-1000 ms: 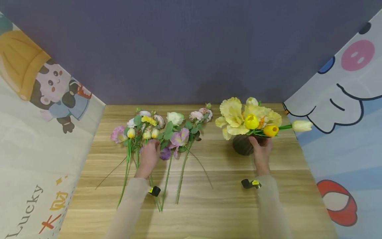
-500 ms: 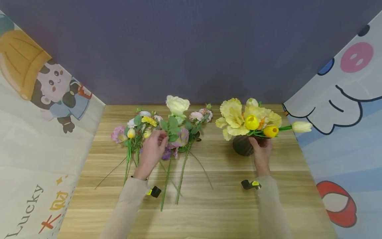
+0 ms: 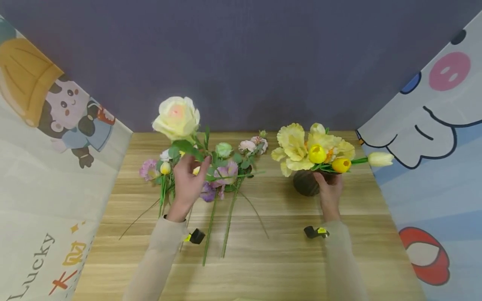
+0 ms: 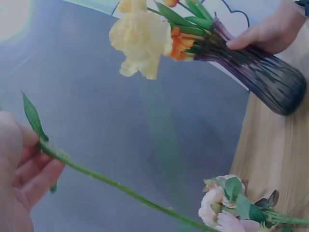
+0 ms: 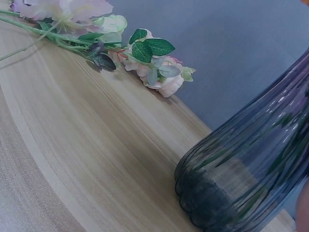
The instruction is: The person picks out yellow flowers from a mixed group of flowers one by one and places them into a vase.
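A cream rose with a faint pink centre is up in the air above the left part of the table. My left hand pinches its green stem just below the leaves, and the stem slants down to the right. My right hand grips the neck of a ribbed, see-through dark vase. Out of the vase come large pale yellow blooms, yellow tulips and a cream tulip that leans far right. Stems show through the glass in the right wrist view.
Loose flowers lie on the wooden table: purple blooms, pink roses, a pale green bud and a yellow tulip bud. Their stems point toward the front. A dark wall rises behind, with printed panels at both sides.
My left hand has lifted the cream rose from among the loose flowers, and its bloom has risen and swung left. My right hand and the vase have stayed put.
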Available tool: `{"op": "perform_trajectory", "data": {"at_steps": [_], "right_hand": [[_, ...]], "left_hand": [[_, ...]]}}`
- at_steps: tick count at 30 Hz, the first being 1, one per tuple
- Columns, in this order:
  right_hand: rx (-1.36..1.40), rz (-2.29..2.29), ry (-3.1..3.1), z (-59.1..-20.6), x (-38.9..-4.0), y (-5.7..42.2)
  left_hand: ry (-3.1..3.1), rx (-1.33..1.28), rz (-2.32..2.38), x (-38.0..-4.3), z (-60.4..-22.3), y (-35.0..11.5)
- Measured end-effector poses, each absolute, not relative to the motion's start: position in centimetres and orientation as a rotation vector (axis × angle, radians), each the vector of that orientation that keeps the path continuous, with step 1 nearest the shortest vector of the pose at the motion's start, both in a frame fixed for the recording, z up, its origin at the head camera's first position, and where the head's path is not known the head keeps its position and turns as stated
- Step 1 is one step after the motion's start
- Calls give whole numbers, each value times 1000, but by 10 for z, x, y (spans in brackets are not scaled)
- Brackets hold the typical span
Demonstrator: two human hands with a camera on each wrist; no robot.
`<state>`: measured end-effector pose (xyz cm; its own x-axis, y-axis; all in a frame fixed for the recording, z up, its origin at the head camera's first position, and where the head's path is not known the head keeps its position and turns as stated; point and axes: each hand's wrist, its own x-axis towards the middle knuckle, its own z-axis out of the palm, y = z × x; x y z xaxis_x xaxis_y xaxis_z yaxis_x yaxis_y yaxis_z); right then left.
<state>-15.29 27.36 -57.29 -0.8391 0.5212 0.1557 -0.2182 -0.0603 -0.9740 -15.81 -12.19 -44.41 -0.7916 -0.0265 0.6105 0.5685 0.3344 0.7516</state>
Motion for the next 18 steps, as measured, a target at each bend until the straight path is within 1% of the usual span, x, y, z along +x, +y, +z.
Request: {"op": "perform_trajectory", "data": {"at_steps": [4, 9, 12, 18], "right_hand": [[-302, 1959, -1697, -575, -154, 273], [-296, 1962, -1686, -575, -155, 274], [-295, 1984, -1668, -575, -155, 273], [-347, 1995, -1688, -572, -155, 272]], "left_hand": [[-2013, -532, -1564, -154, -445, -120], [-1892, -479, -1846, -157, -443, -113], [-1833, -386, -1887, -168, -442, -105], [-1604, -219, -2077, -206, -445, -81]]}}
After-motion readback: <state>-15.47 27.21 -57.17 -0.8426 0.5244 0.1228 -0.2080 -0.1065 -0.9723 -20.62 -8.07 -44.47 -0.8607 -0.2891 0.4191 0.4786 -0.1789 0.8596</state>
